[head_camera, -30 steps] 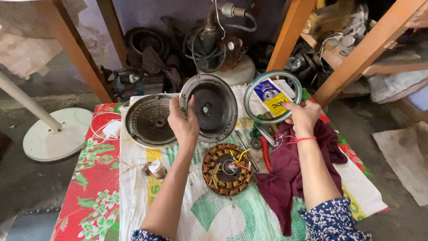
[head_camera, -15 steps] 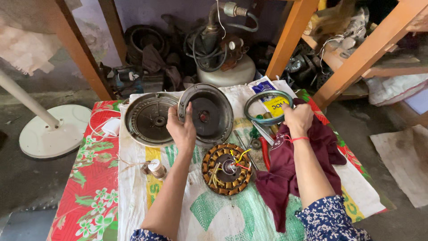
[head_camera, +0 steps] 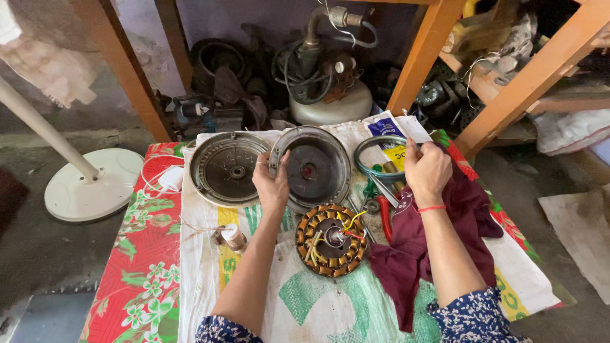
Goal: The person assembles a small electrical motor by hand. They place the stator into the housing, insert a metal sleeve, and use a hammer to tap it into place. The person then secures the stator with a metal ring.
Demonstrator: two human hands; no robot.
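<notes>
My left hand [head_camera: 272,183] grips the left rim of a round grey metal motor cover [head_camera: 314,168], tilted up off the table. My right hand [head_camera: 427,170] pinches a thin grey-green metal ring [head_camera: 379,157] at its right side, low over the cloth. Between my forearms lies a round stator [head_camera: 332,240] with copper windings and yellow and red wires. A second round metal cover [head_camera: 227,169] lies flat to the left of my left hand.
A maroon cloth [head_camera: 445,241] lies under my right arm. Red-handled pliers [head_camera: 384,216] and a small tape roll [head_camera: 232,236] rest on the white sack over a floral tablecloth [head_camera: 140,267]. Orange wooden legs [head_camera: 419,57], a pump and a white fan base [head_camera: 95,184] surround the table.
Both hands have come down: the motor cover and the ring were held higher and now sit lower, close to the table. The view has shifted slightly.
</notes>
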